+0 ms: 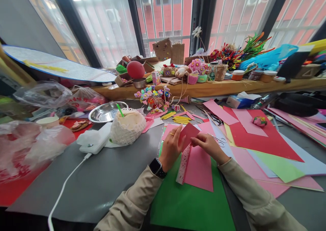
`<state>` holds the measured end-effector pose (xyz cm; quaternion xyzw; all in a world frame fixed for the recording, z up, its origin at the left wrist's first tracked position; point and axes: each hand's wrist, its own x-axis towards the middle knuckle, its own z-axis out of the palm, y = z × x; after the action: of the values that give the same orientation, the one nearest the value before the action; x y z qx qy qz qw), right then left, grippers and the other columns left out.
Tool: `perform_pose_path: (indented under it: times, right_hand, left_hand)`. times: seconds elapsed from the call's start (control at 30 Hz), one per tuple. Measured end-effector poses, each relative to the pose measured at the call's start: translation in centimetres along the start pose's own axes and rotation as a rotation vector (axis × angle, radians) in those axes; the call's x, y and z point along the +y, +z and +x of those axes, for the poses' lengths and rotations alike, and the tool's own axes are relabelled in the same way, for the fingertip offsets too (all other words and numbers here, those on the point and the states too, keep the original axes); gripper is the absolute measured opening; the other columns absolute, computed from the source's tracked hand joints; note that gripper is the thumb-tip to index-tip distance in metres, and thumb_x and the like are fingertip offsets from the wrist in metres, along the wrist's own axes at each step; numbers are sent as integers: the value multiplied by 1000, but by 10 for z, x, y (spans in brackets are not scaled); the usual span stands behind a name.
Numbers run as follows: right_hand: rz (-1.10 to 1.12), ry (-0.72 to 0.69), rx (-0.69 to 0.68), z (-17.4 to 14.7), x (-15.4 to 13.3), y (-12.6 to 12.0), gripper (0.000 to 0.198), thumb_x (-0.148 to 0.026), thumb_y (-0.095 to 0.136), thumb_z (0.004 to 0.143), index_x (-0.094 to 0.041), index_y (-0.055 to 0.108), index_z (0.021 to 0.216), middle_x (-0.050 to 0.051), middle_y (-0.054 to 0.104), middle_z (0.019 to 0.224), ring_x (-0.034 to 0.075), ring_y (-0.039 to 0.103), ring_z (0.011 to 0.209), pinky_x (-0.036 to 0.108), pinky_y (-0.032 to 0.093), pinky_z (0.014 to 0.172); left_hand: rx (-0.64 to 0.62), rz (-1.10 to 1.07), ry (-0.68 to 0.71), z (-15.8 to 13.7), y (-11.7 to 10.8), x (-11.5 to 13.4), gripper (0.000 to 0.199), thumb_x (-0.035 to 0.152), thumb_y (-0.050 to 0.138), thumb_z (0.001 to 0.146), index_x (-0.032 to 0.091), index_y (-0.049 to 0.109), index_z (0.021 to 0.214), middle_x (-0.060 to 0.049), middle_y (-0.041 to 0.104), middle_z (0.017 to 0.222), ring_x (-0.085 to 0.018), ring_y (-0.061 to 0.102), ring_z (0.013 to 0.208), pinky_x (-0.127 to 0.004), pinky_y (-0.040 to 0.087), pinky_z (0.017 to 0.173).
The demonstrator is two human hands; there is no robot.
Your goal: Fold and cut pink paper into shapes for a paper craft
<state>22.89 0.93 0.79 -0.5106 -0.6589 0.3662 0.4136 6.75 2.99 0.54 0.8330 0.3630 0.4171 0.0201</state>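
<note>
A small piece of dark pink paper (188,131) is held up between my two hands. My left hand (171,149), with a ring and a watch, has its fingers along the paper's left edge and its thumb near the lower part. My right hand (210,145) pinches the lower right edge, fingers closed. Just below lies a pink sheet (201,171) with a folded, white-and-pink patterned strip (182,168) slanting along its left side. Both rest on a green sheet (191,207). Beside my right hand is a pair of scissors (221,141), partly hidden.
Red card (270,142) and other coloured sheets spread to the right. Leftward stand a coconut in white netting (128,126), a white power strip (98,139) with its cable, and a metal plate (98,113). A wooden ledge (216,87) bearing crafts runs along the windows.
</note>
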Motion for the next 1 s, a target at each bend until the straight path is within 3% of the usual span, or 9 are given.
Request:
perform_pose_path:
  times: [0.1,0.27,0.43,0.57,0.73,1.0]
  right_hand:
    - [-16,-20,15,-1,0,1,28,-38,47,75,-15,56,61,3,62,62,14,58,59,24,42,56]
    - [-119,-47,32,-1,-3,2,28,-36,47,75,-16,55,57,1,59,55,12,55,53,22,39,52]
    - [-180,-35,56,-1,-6,-1,29,-37,46,75,-16,54,56,0,59,56,12,53,53,22,37,51]
    - [-183,-49,51,-1,-6,-3,32,-41,45,76,-17,55,57,1,58,57,12,53,54,23,38,52]
    - [-196,-56,82,-2,-5,-3,33,-43,45,75,-17,54,57,1,60,58,13,54,54,24,38,52]
    - [-313,-86,106,-3,-6,0,32,-41,45,75,-17,55,57,1,59,57,13,51,52,23,34,49]
  left_hand:
    - [-50,40,21,0,1,4,47,30,44,80,14,29,121,-11,48,111,-19,43,105,-34,37,88]
    - [-20,151,41,0,-1,9,56,37,47,77,13,27,122,-14,36,123,-23,30,115,-39,29,94]
    - [-70,100,23,0,0,9,61,38,46,77,13,20,126,-14,41,116,-22,37,109,-37,34,89]
    - [-88,55,25,-1,2,8,65,36,45,77,14,12,128,-14,37,121,-23,34,112,-38,34,89]
    - [-78,47,66,-2,2,8,61,33,47,77,16,16,127,-14,36,119,-22,34,112,-38,32,91]
    - [-113,-48,23,-4,8,3,61,32,49,76,14,18,126,-14,36,117,-22,34,110,-38,32,92]
